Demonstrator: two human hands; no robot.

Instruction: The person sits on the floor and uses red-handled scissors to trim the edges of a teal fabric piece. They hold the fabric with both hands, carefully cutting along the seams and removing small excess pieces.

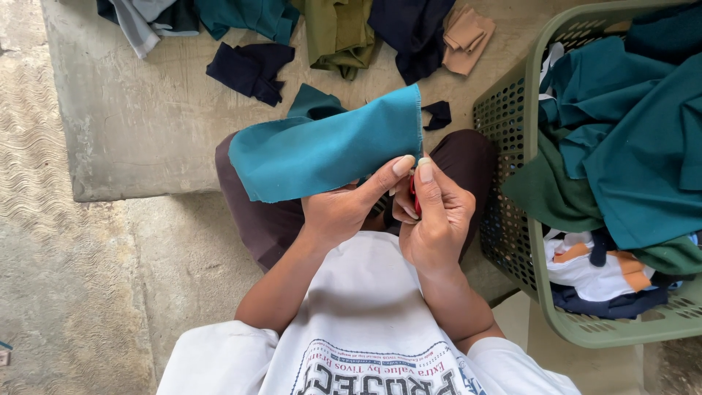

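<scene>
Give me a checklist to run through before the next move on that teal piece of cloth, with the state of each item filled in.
1. Left hand has a grip on the teal cloth: ok, thumb pressed at its lower right corner.
2. Right hand holds the small red tool: ok, though what kind of tool cannot be told.
3. Frayed right edge of the cloth in view: ok.
4. Cloth lifted clear of the lap: ok.
5. Green basket close beside the right hand: ok, heaped with teal and green fabric.
6. Loose thread left on the edge: cannot tell.
</scene>
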